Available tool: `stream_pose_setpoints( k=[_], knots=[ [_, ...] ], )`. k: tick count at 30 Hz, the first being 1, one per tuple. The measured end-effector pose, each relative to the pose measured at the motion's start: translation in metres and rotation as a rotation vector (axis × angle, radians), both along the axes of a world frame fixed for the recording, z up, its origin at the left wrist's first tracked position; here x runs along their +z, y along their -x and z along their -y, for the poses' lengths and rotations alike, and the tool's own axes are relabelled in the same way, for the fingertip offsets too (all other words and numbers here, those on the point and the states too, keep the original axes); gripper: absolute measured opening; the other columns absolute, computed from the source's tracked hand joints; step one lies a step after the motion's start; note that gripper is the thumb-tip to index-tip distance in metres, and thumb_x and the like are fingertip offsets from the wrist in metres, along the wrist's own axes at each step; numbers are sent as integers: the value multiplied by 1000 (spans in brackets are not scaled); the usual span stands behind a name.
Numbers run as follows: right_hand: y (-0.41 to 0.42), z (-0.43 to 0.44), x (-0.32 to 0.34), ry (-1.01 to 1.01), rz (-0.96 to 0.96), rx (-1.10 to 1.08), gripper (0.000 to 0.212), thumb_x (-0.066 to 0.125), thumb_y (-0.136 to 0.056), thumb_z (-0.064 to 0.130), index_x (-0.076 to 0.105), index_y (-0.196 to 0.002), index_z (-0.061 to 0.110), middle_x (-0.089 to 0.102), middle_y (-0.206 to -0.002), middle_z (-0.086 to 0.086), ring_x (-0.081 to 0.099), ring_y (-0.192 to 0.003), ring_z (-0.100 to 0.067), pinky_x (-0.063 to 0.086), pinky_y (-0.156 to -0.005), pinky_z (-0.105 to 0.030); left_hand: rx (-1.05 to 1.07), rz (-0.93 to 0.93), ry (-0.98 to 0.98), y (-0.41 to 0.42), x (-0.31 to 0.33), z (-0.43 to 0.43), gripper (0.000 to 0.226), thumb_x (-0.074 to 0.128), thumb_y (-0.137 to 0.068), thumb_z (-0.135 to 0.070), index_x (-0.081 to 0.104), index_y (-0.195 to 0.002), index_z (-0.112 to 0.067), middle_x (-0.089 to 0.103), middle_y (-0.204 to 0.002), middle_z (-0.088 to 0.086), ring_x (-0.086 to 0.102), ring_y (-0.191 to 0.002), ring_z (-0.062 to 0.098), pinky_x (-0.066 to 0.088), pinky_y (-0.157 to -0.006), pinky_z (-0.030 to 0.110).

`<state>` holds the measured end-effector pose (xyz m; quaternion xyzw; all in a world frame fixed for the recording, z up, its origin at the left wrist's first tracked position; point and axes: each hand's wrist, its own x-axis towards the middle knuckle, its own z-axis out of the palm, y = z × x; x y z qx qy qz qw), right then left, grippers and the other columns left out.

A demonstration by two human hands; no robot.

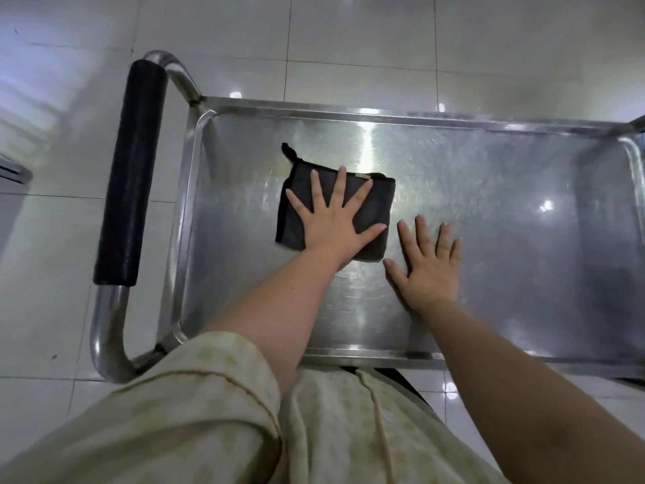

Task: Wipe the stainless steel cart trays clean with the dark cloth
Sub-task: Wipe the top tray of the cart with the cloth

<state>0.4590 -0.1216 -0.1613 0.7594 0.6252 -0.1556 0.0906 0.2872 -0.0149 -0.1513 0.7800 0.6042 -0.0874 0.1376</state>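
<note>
The stainless steel top tray (506, 176) of the cart fills the middle of the view, its surface streaked and shiny. A folded dark cloth (375, 218) lies flat on the tray's left half, with a small loop at its far left corner. My left hand (331, 221) presses flat on the cloth with fingers spread straight. My right hand (429, 267) rests flat on the bare metal just right of the cloth, fingers straight.
The cart's handle with a black foam grip (131, 172) runs along the left end on a curved steel tube. A raised rim (349, 113) borders the tray. White glossy floor tiles (384, 47) surround the cart. My pale garment fills the bottom of the view.
</note>
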Motion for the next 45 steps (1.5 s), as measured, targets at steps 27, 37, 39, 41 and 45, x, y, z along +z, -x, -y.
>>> stream_pose_setpoints(
  k=[27,37,39,41,45],
  knots=[
    [-6,-76,-8,-110,-63,-60,63,8,-94,66,-9,-151,45,-10,-161,9,-18,-147,-26,-13,-117,-50,258,-94,-44,140,-3,-101,83,-6,-67,-95,-22,-140,-58,-13,-163,-5,-18,-146,40,-14,-102,76],
    [-5,-77,-13,-155,-56,-68,71,19,-95,64,-4,-154,32,-6,-161,9,-14,-148,-26,-9,-118,-51,-54,-10,-24,-54,-5,-93,84,2,-74,-90,-7,-148,-53,-9,-164,-3,-19,-143,47,-12,-98,79],
    [-6,-77,-13,-162,-65,-82,76,22,-94,64,-1,-155,25,-4,-162,9,-12,-149,-26,-8,-118,-51,-42,-2,-3,-65,-4,-91,83,2,-73,-90,-6,-148,-53,-10,-164,-5,-20,-144,44,-13,-98,78],
    [-6,-77,-13,-160,-59,-78,75,21,-94,64,-2,-155,26,-6,-161,10,-12,-149,-26,-6,-118,-52,-30,10,-19,-49,-4,-98,83,6,-73,-91,-3,-148,-55,-9,-164,-8,-17,-146,41,-14,-99,77],
    [-4,-79,-12,-126,-29,-87,73,15,-94,65,-5,-154,29,-7,-162,9,-19,-147,-23,-4,-119,-52,204,-29,-28,47,-3,-125,86,9,-70,-94,-6,-146,-58,-11,-163,-10,-13,-147,39,-10,-102,77]
  ],
)
